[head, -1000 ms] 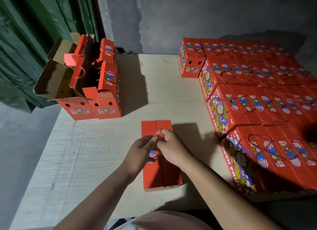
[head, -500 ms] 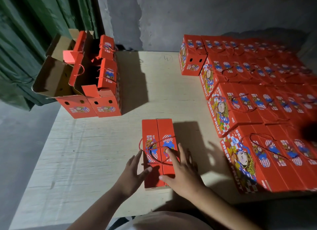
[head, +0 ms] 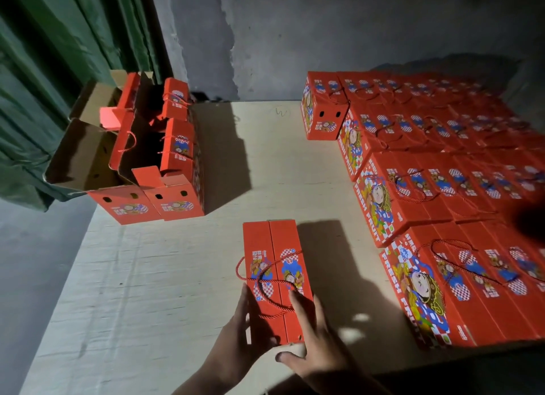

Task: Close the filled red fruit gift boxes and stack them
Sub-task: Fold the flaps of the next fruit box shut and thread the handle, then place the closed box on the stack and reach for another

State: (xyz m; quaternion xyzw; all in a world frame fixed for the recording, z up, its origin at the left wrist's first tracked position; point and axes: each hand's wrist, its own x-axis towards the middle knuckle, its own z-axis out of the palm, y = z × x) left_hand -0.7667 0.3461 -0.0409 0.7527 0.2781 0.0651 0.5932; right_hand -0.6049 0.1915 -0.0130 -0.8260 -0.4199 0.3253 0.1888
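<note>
You are looking at a bright red box (head: 275,279) in the lower middle of the frame, showing blue shapes and red-and-white checks on top, with a red rope handle (head: 267,288) lying across it. At the right, rows of red boxes (head: 427,188) are showing the same blue and checked pictures and white letters on the side. At the upper left, open boxes (head: 132,158) are showing red outsides and brown insides. The table (head: 177,276) is looking pale cream. A green curtain (head: 44,70) is hanging at the far left beside a grey wall (head: 324,26).
</note>
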